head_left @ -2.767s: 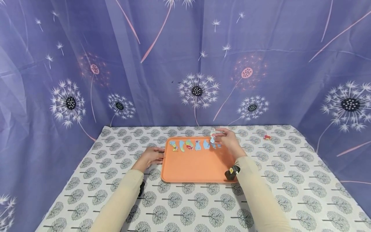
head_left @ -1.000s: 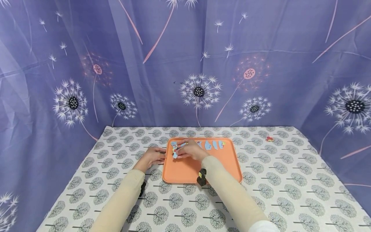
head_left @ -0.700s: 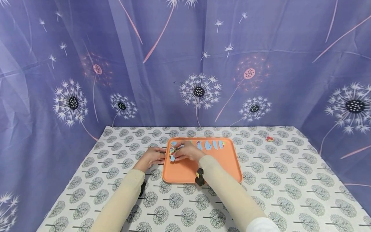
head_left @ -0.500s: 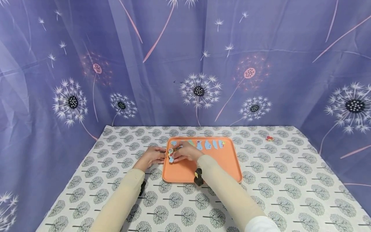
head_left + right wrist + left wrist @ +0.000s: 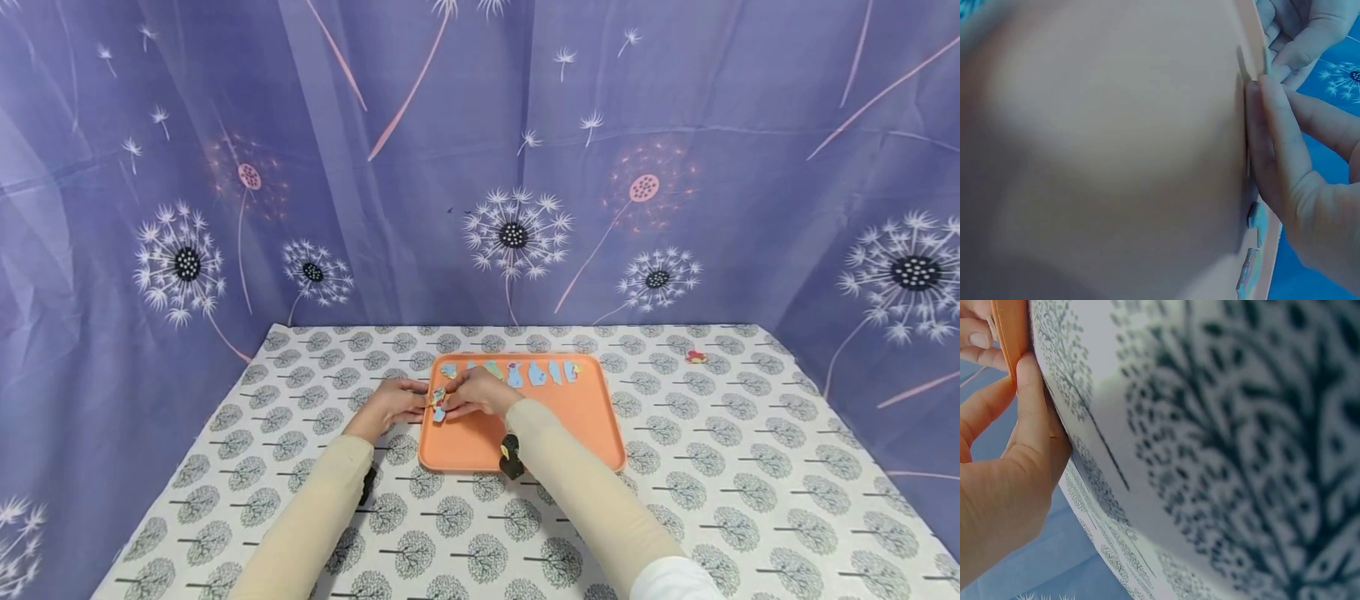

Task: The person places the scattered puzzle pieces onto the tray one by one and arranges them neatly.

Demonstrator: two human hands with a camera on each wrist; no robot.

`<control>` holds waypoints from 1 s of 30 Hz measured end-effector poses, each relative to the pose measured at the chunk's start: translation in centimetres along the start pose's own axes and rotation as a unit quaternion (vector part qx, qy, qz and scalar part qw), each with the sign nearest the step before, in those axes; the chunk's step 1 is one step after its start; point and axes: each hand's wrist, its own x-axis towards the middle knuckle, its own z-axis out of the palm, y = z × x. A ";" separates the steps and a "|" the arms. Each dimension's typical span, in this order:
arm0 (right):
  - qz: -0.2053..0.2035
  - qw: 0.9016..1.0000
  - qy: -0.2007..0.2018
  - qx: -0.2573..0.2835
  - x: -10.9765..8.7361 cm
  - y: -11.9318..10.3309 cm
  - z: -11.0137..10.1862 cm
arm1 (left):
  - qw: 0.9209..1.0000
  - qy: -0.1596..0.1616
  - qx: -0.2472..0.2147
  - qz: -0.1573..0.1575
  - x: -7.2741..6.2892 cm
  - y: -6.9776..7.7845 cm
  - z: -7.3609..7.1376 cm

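Note:
My left hand [image 5: 392,408] holds the left rim of an orange tray [image 5: 517,450]; in the left wrist view its thumb and a finger [image 5: 988,409] meet at the tray's edge. Over the tray's left side, my right hand [image 5: 483,393] pinches a small flat jigsaw piece [image 5: 439,403] printed in blue, red and yellow. In the right wrist view that piece [image 5: 1267,60] shows edge-on at the fingertips, close to the left hand. Several light-blue printed pieces [image 5: 537,373] lie in a row along the tray's far side, and the right hand partly covers those at the left.
A red and yellow piece [image 5: 695,357] lies by itself on the tree-print tablecloth [image 5: 682,475], right of the tray near the back. Behind the table hangs a purple curtain [image 5: 420,250] with dandelions.
My right hand has carried the jigsaw piece from the tray's far right corner to its left side, then slightly further left toward the rim. The left hand keeps its place.

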 end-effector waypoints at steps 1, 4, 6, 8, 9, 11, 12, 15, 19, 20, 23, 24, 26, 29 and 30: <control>0.002 1.000 -0.002 0.000 0.0 0.0 0.0 | 1.000 -0.001 -0.002 -0.001 0.0 0.0 0.0; 0.002 1.000 -0.005 -0.008 -0.1 -0.1 0.0 | 1.000 -0.001 -0.007 -0.002 0.1 -0.1 0.0; 0.000 1.000 -0.005 -0.018 -0.1 -0.1 0.0 | 1.000 -0.001 -0.008 0.000 0.0 -0.1 0.0; -0.001 1.000 -0.004 -0.029 -0.2 -0.1 0.0 | 1.000 -0.002 -0.008 0.002 -0.1 0.0 0.0; 0.000 0.999 -0.004 -0.034 -0.2 -0.2 0.1 | 1.000 -0.002 -0.008 0.004 -0.2 0.0 0.0; 0.002 0.999 -0.001 -0.045 -0.3 -0.3 0.1 | 1.000 -0.002 -0.007 0.006 -0.3 0.0 0.0; 0.002 0.999 0.000 -0.051 -0.4 -0.3 0.2 | 1.000 -0.001 -0.006 0.007 -0.3 0.0 0.0; 0.003 0.998 0.002 -0.062 -0.6 -0.6 0.3 | 1.000 -0.001 -0.006 0.011 -0.3 0.0 0.0; -0.004 0.998 -0.007 -0.067 -0.8 -0.6 0.1 | 1.000 -0.005 -0.006 0.014 -0.3 0.0 0.0; -0.005 0.998 -0.010 -0.065 -0.8 -0.6 0.0 | 1.000 -0.006 -0.007 0.013 -0.3 0.0 0.0; -0.012 0.998 -0.016 -0.064 -0.8 -0.6 -0.4 | 1.000 -0.004 -0.008 0.011 -0.2 -0.1 -0.1; -0.013 0.998 -0.016 -0.062 -0.9 -0.6 -0.6 | 1.000 -0.003 -0.009 0.010 -0.1 -0.2 0.0; -0.020 0.998 -0.013 -0.064 -1.0 -0.8 -1.0 | 1.000 -0.003 -0.011 0.011 0.0 -0.3 0.0; -0.037 0.997 -0.007 -0.063 -1.2 -1.0 -1.6 | 1.000 -0.002 -0.013 0.015 0.1 -0.4 0.0; -0.045 0.997 -0.007 -0.063 -1.3 -1.1 -1.8 | 1.000 -0.002 -0.014 0.016 0.1 -0.4 0.0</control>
